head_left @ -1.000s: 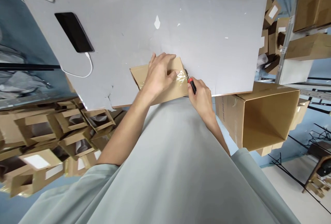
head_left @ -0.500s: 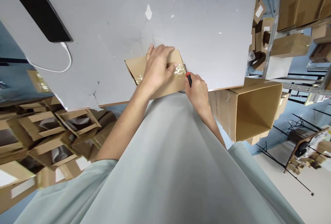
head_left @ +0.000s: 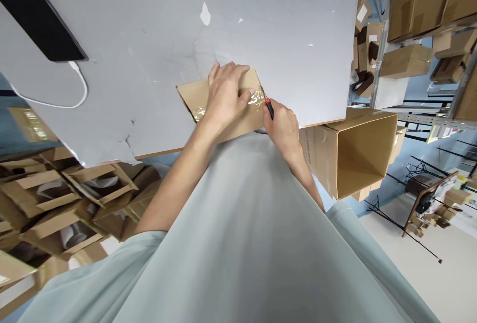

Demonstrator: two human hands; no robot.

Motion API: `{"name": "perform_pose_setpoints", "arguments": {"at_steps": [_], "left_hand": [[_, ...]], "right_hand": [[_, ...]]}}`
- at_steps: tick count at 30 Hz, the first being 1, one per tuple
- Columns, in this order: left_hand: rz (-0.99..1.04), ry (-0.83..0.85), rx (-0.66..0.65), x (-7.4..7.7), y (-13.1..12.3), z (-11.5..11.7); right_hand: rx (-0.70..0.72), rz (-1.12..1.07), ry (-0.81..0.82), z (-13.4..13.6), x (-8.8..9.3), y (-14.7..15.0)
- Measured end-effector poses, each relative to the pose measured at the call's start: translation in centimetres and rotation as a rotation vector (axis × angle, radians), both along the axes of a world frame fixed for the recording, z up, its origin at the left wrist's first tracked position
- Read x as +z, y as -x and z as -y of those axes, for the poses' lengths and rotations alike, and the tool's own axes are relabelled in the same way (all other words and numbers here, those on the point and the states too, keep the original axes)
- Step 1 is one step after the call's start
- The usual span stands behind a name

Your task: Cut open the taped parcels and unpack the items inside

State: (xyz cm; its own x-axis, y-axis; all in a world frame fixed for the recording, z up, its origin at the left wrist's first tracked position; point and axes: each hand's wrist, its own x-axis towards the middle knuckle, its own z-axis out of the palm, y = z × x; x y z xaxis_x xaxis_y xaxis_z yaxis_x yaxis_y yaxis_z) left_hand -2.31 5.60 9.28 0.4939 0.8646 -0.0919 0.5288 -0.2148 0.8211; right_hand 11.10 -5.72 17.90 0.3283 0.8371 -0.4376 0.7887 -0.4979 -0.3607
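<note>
A small cardboard box (head_left: 238, 126) with shiny clear tape across its top lies at the table's near edge, against my shirt. My left hand (head_left: 226, 92) lies across it, fingers over its far edge and thumb on top, gripping it. In my closed right hand (head_left: 282, 126) is a utility knife (head_left: 269, 109) with a red and black handle. Its blade is at the box's right edge, by the end of the tape. Part of the handle is hidden by my fingers.
On the grey table (head_left: 156, 30) lies a black phone (head_left: 42, 20) with a white cable (head_left: 84, 84). A large open carton (head_left: 367, 156) stands right of the table. Several open boxes (head_left: 70, 189) are stacked at the lower left. Shelves with cartons (head_left: 406, 60) stand at the right.
The view has shifted slightly, so the table and its surroundings sit further left. My right hand and the knife have moved slightly away from me along the box's right edge. My left hand keeps its place on the box.
</note>
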Motion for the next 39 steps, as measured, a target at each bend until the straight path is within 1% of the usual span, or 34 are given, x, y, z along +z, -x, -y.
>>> {"name": "perform_pose_setpoints", "arguments": {"at_steps": [4,6,8,11,13,15,18,19,20,21,22,23,25,27,28,29,30,31,33,36,39], "left_hand": [[-0.007,-0.003,-0.009,-0.2,0.0,0.0],[-0.012,-0.008,-0.012,-0.1,0.1,0.0],[-0.015,-0.013,-0.016,0.1,0.1,0.1],[-0.006,-0.012,-0.017,0.3,0.2,0.4],[0.006,0.001,-0.007,0.5,0.3,0.6],[0.021,0.019,0.004,0.7,0.3,0.6],[0.061,0.031,0.015,1.1,0.3,0.6],[0.076,0.028,0.019,1.4,0.4,0.7],[0.088,0.019,0.027,1.6,0.6,0.8],[0.092,0.002,0.041,1.9,0.9,1.0],[0.084,-0.021,0.063,2.2,1.4,1.3],[0.065,-0.051,0.098,2.5,2.1,1.7],[-0.002,-0.117,0.197,2.9,4.2,2.8],[-0.073,-0.162,0.305,3.1,6.8,4.2],[-0.100,-0.168,0.351,3.1,8.3,5.0],[-0.119,-0.159,0.390,2.9,9.6,5.9],[-0.127,-0.137,0.420,2.7,10.8,6.7],[-0.124,-0.104,0.443,2.3,11.9,7.5],[-0.077,-0.022,0.472,1.4,13.2,8.9],[0.057,0.073,0.498,-0.4,13.7,10.0],[0.154,0.094,0.517,-1.5,13.2,10.2]], "right_hand": [[-0.001,0.067,0.069,-1.7,0.5,0.3],[0.002,0.076,0.077,-1.8,0.5,0.4],[-0.003,0.071,0.093,-1.0,0.3,0.4],[-0.028,0.091,0.168,1.0,0.2,0.6],[-0.037,0.102,0.219,2.3,0.7,0.7],[-0.025,0.087,0.238,3.2,1.8,0.7],[-0.010,0.049,0.183,3.9,3.4,-0.3],[-0.027,0.044,0.131,3.9,3.5,-1.0],[-0.057,0.045,0.067,3.8,3.0,-1.9],[-0.101,0.053,-0.006,3.6,2.0,-3.0],[-0.149,0.062,-0.076,3.3,0.4,-4.3],[-0.194,0.076,-0.134,2.9,-1.7,-5.7],[-0.280,0.100,-0.176,1.8,-7.0,-8.2],[-0.333,0.086,-0.113,1.0,-12.3,-10.2],[-0.360,0.078,-0.056,0.8,-14.6,-10.9],[-0.380,0.075,-0.005,0.8,-16.6,-11.5],[-0.393,0.083,0.026,1.1,-18.2,-11.9],[-0.397,0.097,0.049,1.4,-19.5,-12.2],[-0.398,0.138,0.076,2.3,-21.2,-12.9],[-0.378,0.168,0.083,3.1,-22.7,-13.8],[-0.352,0.171,0.088,2.8,-23.5,-14.8]]}}
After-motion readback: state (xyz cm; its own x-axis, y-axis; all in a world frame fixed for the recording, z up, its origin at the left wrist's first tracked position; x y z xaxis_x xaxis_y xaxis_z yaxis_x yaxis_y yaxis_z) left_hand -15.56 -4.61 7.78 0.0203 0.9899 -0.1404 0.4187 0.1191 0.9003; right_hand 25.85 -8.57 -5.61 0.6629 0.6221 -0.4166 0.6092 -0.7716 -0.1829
